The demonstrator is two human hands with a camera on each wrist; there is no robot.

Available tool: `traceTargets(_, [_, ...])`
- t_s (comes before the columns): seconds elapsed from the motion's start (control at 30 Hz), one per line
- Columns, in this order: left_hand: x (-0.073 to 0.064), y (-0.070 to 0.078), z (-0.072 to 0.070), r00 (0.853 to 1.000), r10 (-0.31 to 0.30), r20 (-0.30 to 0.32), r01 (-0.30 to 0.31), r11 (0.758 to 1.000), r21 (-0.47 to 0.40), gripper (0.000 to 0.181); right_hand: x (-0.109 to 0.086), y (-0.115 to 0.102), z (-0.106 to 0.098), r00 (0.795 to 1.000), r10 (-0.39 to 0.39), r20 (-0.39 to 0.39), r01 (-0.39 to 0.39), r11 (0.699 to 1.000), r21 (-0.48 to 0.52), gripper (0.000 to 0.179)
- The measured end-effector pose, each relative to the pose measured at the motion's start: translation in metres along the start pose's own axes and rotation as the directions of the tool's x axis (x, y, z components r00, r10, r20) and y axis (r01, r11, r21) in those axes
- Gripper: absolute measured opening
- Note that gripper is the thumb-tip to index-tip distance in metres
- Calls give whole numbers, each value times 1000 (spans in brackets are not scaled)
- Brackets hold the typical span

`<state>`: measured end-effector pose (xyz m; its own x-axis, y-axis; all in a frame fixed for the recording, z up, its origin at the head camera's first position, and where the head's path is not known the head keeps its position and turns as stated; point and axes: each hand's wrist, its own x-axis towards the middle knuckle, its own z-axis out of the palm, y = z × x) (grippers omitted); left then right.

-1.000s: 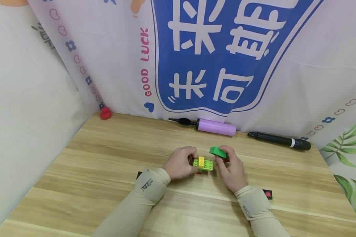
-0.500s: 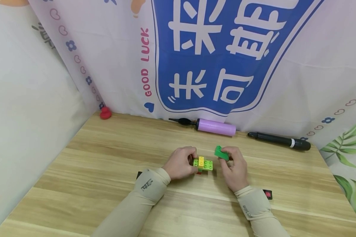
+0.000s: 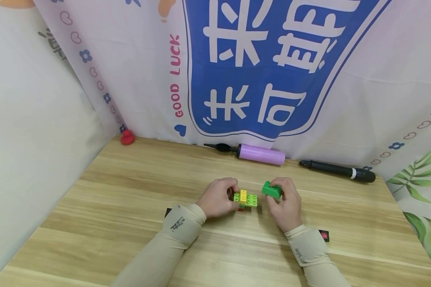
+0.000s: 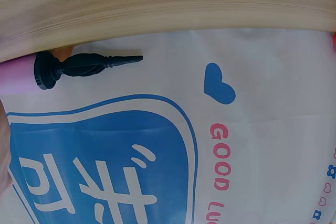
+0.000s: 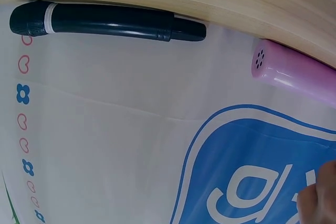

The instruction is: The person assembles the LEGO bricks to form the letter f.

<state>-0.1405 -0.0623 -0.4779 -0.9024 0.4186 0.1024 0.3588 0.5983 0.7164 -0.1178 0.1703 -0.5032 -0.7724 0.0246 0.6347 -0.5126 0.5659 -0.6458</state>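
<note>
In the head view my left hand (image 3: 220, 199) grips a small build of toy building bricks by its left end. A lime green brick (image 3: 252, 200) with studs lies across the build, a yellow brick (image 3: 243, 196) sits on top of it, and a bit of red shows underneath. To the right, my right hand (image 3: 286, 203) pinches a green brick (image 3: 271, 190) with a sloped side, its studs facing up. A gap separates the green brick from the build. Both wrist views catch only a sliver of a hand at the edge, and no bricks.
Along the back of the wooden table (image 3: 136, 179) lie a pump (image 3: 261, 154) with a lilac barrel and a black microphone (image 3: 337, 170). A red rubber duck (image 3: 127, 137) sits in the far left corner. A printed cloth (image 3: 147, 79) hangs behind.
The green brick has turned in my right fingers, its studs now showing, and shifted slightly right with the hand. My left hand and the build have stayed in place.
</note>
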Motion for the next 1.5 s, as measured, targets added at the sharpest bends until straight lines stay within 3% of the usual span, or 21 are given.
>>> traceTargets(0.23, [0, -1, 0, 1000, 2, 1, -2, 1000, 5, 32, 0, -3, -1, 998, 60, -1, -59, 995, 86, 36])
traceTargets(0.43, [-1, -1, 1, 1000, 14, -2, -14, 1000, 4, 32, 0, -7, -3, 986, 168, 18, -168, 965, 200, 38])
traceTargets(0.7, [1, -1, 2, 1000, -1, 2, 1, 1000, 11, 33, 5, -8, -4, 977, 207, 51, -213, 936, 282, 36])
traceTargets(0.8, [1, -2, 1, 1000, 2, 2, -2, 1000, 10, 33, 6, -9, -4, 968, 245, 56, -250, 915, 317, 36])
traceTargets(1.03, [0, -3, 1, 1000, 23, -2, -23, 1000, 7, 33, 8, -12, -7, 926, 361, 112, -377, 862, 339, 40])
traceTargets(1.1, [0, -3, 1, 1000, 28, -5, -28, 1000, 4, 33, 8, -11, -7, 927, 357, 114, -374, 858, 352, 39])
traceTargets(1.3, [0, -3, 2, 1000, 26, -6, -26, 1000, 0, 33, 5, -7, -7, 961, 266, 74, -273, 879, 390, 27])
traceTargets(1.5, [-1, -2, 1, 1000, 23, -5, -23, 1000, -2, 33, 5, -9, -6, 968, 245, 54, -244, 873, 421, 26])
